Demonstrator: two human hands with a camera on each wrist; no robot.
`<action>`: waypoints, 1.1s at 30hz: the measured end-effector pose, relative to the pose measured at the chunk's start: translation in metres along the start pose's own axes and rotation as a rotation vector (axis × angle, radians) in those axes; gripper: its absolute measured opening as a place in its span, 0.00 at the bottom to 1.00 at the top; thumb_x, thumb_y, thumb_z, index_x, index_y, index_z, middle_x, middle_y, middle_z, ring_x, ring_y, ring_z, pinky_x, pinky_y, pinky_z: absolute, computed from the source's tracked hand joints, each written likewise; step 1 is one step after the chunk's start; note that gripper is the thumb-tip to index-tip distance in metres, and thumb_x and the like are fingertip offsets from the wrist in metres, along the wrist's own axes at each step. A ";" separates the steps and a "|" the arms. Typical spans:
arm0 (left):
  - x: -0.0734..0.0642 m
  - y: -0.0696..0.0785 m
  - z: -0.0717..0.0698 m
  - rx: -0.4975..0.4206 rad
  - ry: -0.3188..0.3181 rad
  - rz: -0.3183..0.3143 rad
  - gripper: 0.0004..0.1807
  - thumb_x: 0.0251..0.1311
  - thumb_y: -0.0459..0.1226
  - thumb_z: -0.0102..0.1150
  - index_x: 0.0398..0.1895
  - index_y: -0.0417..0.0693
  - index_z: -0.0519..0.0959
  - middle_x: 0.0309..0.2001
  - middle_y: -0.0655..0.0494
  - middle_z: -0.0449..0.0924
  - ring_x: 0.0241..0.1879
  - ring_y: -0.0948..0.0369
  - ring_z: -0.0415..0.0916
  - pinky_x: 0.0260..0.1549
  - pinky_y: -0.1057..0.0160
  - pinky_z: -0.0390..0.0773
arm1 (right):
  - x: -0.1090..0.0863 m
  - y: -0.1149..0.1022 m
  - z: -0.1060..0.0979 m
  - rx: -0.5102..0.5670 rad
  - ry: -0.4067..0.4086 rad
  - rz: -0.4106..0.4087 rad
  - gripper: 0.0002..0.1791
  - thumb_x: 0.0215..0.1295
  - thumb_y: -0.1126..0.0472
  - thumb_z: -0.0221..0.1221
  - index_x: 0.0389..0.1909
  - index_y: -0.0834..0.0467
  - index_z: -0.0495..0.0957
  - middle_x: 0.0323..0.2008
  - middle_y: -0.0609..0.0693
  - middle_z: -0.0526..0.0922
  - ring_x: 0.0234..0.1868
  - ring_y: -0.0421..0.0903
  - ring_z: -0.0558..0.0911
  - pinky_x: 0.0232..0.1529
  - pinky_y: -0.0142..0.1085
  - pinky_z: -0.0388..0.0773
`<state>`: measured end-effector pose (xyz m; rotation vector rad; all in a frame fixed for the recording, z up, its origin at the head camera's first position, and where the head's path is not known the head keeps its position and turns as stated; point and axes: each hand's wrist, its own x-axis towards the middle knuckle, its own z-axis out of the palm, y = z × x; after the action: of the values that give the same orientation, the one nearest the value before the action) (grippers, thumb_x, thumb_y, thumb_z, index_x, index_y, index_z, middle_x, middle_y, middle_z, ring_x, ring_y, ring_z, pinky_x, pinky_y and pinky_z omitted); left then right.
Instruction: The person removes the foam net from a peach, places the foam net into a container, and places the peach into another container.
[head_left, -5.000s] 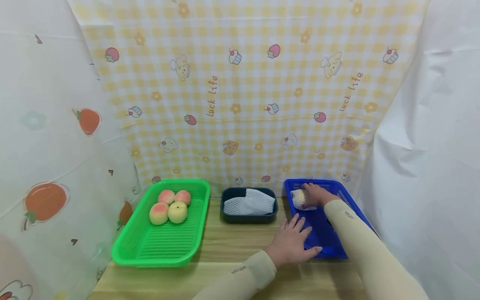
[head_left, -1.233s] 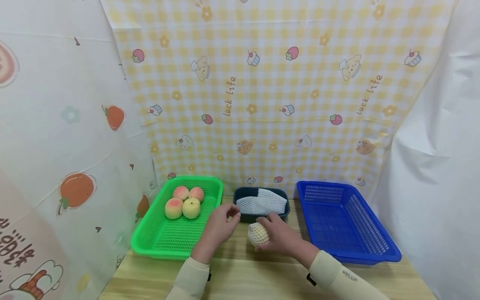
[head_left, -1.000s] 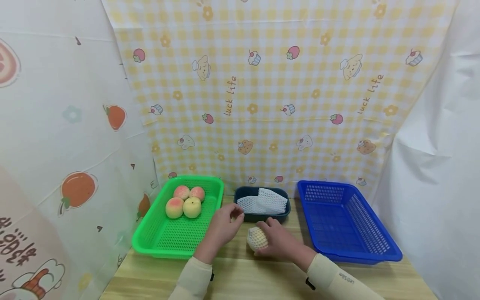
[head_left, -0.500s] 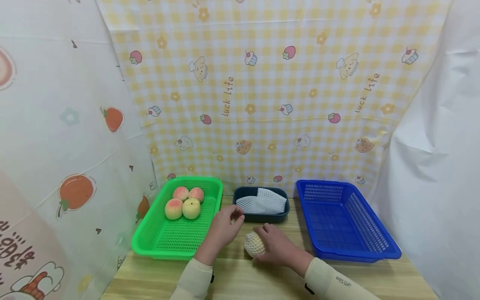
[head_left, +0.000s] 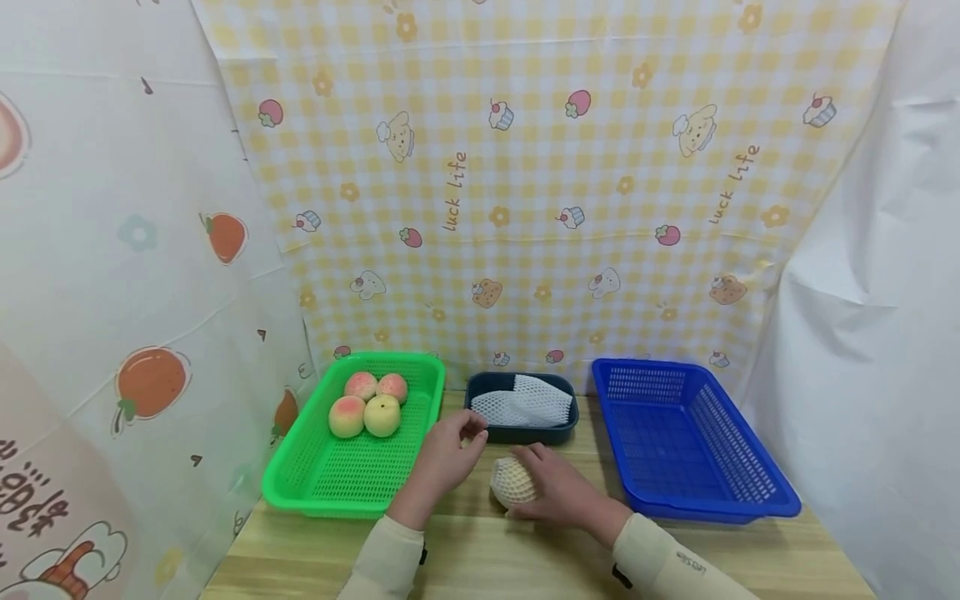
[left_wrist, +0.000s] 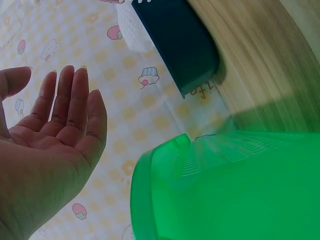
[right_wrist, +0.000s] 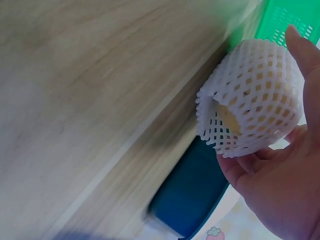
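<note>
My right hand (head_left: 564,492) grips a peach in a white foam net (head_left: 511,483), low over the table in front of the dark bin. In the right wrist view the thumb and fingers hold the netted peach (right_wrist: 267,92) from opposite sides. Pale yellow fruit shows through the mesh and at the net's open end. My left hand (head_left: 447,454) hovers between the green basket and the dark bin, holding nothing. Its palm and relaxed, slightly bent fingers (left_wrist: 76,102) face the left wrist camera.
The green basket (head_left: 281,492) at left bears several bare peaches (head_left: 382,416). White foam nets (head_left: 521,407) lie in the small dark bin (head_left: 525,435) at the back middle. A blue basket (head_left: 690,450) stands at right. A patterned cloth (head_left: 510,250) hangs behind.
Five seconds ago my right hand held the netted peach inside the blue basket, my left hand by its rim. Both hands have moved left, bringing the peach out. The last second shows only slight shifts.
</note>
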<state>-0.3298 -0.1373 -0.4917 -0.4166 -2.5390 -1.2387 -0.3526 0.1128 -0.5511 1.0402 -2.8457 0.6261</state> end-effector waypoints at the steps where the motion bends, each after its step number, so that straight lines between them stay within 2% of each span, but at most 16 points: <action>1: 0.000 0.000 0.000 -0.002 0.000 0.004 0.05 0.78 0.39 0.66 0.50 0.52 0.87 0.46 0.59 0.87 0.46 0.60 0.83 0.47 0.52 0.85 | 0.000 0.001 0.000 0.008 0.002 0.001 0.55 0.59 0.36 0.81 0.80 0.57 0.69 0.64 0.55 0.79 0.62 0.54 0.82 0.63 0.56 0.82; 4: 0.000 0.000 0.000 -0.009 -0.007 0.000 0.05 0.78 0.40 0.66 0.50 0.52 0.87 0.46 0.59 0.87 0.48 0.59 0.83 0.49 0.51 0.85 | -0.002 0.003 -0.002 0.055 0.016 0.021 0.56 0.59 0.35 0.81 0.81 0.57 0.68 0.66 0.57 0.78 0.63 0.54 0.81 0.64 0.57 0.81; 9: -0.002 0.000 -0.001 -0.008 -0.018 -0.016 0.05 0.79 0.39 0.65 0.51 0.52 0.87 0.47 0.59 0.87 0.49 0.58 0.83 0.51 0.50 0.85 | -0.012 0.003 -0.008 0.206 0.056 0.091 0.58 0.59 0.36 0.81 0.82 0.59 0.65 0.70 0.61 0.75 0.67 0.59 0.80 0.66 0.61 0.79; 15: -0.003 0.000 -0.004 -0.014 -0.015 -0.030 0.05 0.78 0.38 0.65 0.50 0.52 0.87 0.46 0.59 0.87 0.49 0.58 0.84 0.53 0.48 0.84 | -0.026 0.005 -0.014 0.391 0.055 0.189 0.61 0.63 0.38 0.79 0.85 0.62 0.59 0.78 0.66 0.68 0.77 0.68 0.71 0.71 0.68 0.71; 19: -0.004 0.000 -0.005 -0.023 -0.016 -0.029 0.04 0.78 0.38 0.66 0.49 0.51 0.87 0.46 0.58 0.87 0.50 0.57 0.84 0.55 0.46 0.84 | -0.031 0.011 -0.009 0.436 0.036 0.245 0.63 0.63 0.39 0.80 0.86 0.63 0.56 0.81 0.69 0.64 0.79 0.70 0.67 0.73 0.70 0.68; 23: -0.004 0.000 -0.005 -0.032 -0.016 -0.033 0.03 0.78 0.38 0.66 0.49 0.52 0.87 0.46 0.58 0.87 0.50 0.56 0.84 0.56 0.45 0.84 | -0.032 0.015 -0.002 0.456 0.028 0.283 0.68 0.59 0.40 0.82 0.87 0.65 0.53 0.80 0.72 0.62 0.79 0.71 0.67 0.74 0.70 0.67; 28: -0.002 -0.004 -0.003 -0.029 -0.010 -0.028 0.03 0.78 0.38 0.66 0.48 0.52 0.87 0.46 0.58 0.87 0.49 0.57 0.85 0.56 0.46 0.84 | -0.029 0.016 0.005 0.487 -0.011 0.271 0.70 0.58 0.43 0.84 0.88 0.66 0.49 0.80 0.74 0.61 0.79 0.72 0.66 0.75 0.71 0.64; 33: -0.002 -0.005 -0.003 -0.033 -0.017 -0.023 0.03 0.79 0.38 0.66 0.48 0.52 0.87 0.46 0.59 0.87 0.50 0.57 0.84 0.56 0.46 0.84 | -0.023 0.024 0.016 0.469 -0.015 0.156 0.65 0.62 0.44 0.82 0.88 0.64 0.52 0.80 0.74 0.63 0.78 0.72 0.68 0.74 0.72 0.65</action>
<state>-0.3289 -0.1431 -0.4940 -0.4078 -2.5470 -1.2924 -0.3482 0.1370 -0.5781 0.8663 -2.8793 1.3518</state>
